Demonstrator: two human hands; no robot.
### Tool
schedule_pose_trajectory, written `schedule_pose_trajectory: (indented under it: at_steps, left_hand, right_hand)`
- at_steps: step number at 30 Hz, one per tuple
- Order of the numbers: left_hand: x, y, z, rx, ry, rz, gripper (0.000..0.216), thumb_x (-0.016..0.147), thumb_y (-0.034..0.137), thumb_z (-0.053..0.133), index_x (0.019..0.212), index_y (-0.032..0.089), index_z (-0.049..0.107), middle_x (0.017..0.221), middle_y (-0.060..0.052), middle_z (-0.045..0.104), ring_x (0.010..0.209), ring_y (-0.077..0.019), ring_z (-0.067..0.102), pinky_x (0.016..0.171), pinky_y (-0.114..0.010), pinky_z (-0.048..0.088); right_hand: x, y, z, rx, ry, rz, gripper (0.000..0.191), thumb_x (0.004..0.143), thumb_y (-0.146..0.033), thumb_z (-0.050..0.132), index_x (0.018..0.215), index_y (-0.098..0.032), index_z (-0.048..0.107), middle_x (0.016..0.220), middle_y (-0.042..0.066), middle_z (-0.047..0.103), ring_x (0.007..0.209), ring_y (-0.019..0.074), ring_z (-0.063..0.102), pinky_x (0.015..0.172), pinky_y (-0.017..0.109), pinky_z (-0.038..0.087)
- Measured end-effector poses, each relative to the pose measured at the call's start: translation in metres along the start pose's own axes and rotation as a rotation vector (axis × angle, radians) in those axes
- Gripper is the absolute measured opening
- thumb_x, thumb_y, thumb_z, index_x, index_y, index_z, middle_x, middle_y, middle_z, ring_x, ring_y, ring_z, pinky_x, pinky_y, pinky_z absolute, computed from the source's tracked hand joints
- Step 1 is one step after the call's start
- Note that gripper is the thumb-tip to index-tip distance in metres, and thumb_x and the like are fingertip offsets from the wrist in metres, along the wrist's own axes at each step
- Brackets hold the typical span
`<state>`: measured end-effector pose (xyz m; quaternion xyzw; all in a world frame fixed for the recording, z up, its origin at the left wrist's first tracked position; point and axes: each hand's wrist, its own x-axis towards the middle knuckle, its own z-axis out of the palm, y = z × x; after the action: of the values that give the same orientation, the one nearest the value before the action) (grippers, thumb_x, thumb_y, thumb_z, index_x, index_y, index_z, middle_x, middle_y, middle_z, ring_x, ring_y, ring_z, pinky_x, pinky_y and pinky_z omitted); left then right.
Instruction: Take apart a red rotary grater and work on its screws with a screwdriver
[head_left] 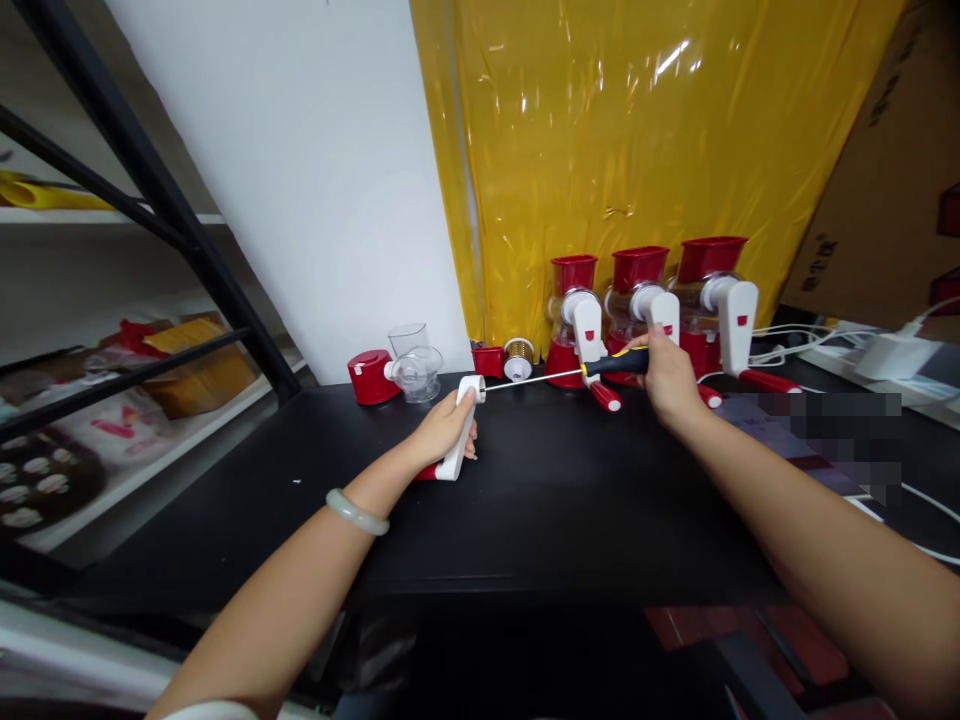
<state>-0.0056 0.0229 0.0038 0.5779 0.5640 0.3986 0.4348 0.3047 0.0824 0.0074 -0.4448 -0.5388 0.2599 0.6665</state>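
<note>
My left hand (pixel 442 428) is closed round a white crank handle (pixel 463 430) with a red grip end, held upright above the black table (pixel 540 510). My right hand (pixel 666 378) grips a screwdriver (pixel 600 366) with a black and yellow handle. Its thin metal shaft runs left and the tip meets the round top end of the crank handle. A pale bangle sits on my left wrist.
Three red and clear hand-crank grinders (pixel 645 305) with white handles stand in a row at the back by a yellow plastic sheet (pixel 622 140). A partly assembled red and clear unit (pixel 394 372) and small parts (pixel 504 360) lie left of them. White cables and a charger (pixel 892 355) lie right. A black metal rack (pixel 150 210) stands left.
</note>
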Motion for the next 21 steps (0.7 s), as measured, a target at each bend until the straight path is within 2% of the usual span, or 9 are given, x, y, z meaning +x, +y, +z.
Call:
schedule_pose_trajectory:
  at_steps: [2,6,10,15,18,21]
  left_hand:
    - [-0.001,0.001,0.001,-0.010,-0.001,0.002,0.037,0.097,0.059,0.043,0.098,0.022,0.040,0.059,0.004,0.056,0.041,-0.0132,0.055,0.042,-0.030,0.056]
    - [-0.001,0.002,0.000,-0.021,0.006,0.013,0.036,0.097,0.058,0.043,0.099,0.022,0.039,0.059,0.005,0.057,0.041,-0.0137,0.057,0.043,-0.030,0.056]
    - [-0.002,0.003,-0.001,-0.034,0.004,0.048,0.039,0.096,0.061,0.044,0.100,0.022,0.040,0.061,0.004,0.058,0.043,-0.0142,0.059,0.045,-0.031,0.057]
    - [-0.002,0.000,0.002,-0.007,-0.006,0.065,0.044,0.092,0.065,0.047,0.098,0.022,0.040,0.061,0.004,0.058,0.042,-0.0140,0.059,0.044,-0.031,0.057]
    - [-0.001,-0.001,0.003,-0.002,0.010,0.069,0.044,0.092,0.064,0.048,0.098,0.022,0.039,0.062,0.004,0.057,0.043,-0.0142,0.059,0.044,-0.030,0.057]
    - [-0.001,0.000,0.002,-0.046,0.011,0.061,0.042,0.093,0.062,0.050,0.099,0.022,0.039,0.064,0.004,0.057,0.044,-0.0139,0.059,0.042,-0.031,0.057]
  right_hand:
    - [0.002,0.003,-0.001,0.003,-0.007,0.024,0.049,0.079,-0.069,0.057,0.068,-0.021,0.057,0.058,-0.001,0.050,0.054,0.0131,0.049,0.050,0.027,0.046]
    - [0.006,0.011,0.003,0.159,-0.012,0.098,0.037,0.072,-0.057,0.070,0.076,-0.022,0.059,0.072,-0.001,0.058,0.063,0.0126,0.056,0.053,0.025,0.050]
    - [0.006,0.014,0.007,0.271,-0.023,0.097,0.031,0.071,-0.046,0.073,0.087,-0.024,0.060,0.083,-0.001,0.061,0.072,0.0133,0.060,0.057,0.025,0.054]
    - [0.006,0.011,0.004,0.305,-0.043,0.056,0.021,0.072,-0.037,0.067,0.088,-0.024,0.061,0.090,0.001,0.063,0.075,0.0149,0.061,0.060,0.028,0.055]
    - [0.005,0.008,0.000,0.236,-0.058,-0.015,0.025,0.080,-0.047,0.059,0.088,-0.023,0.066,0.092,0.004,0.066,0.076,0.0169,0.062,0.061,0.031,0.056]
    - [0.002,0.004,-0.003,0.125,-0.038,-0.018,0.047,0.087,-0.063,0.046,0.081,-0.022,0.068,0.075,0.005,0.063,0.064,0.0166,0.059,0.054,0.031,0.052]
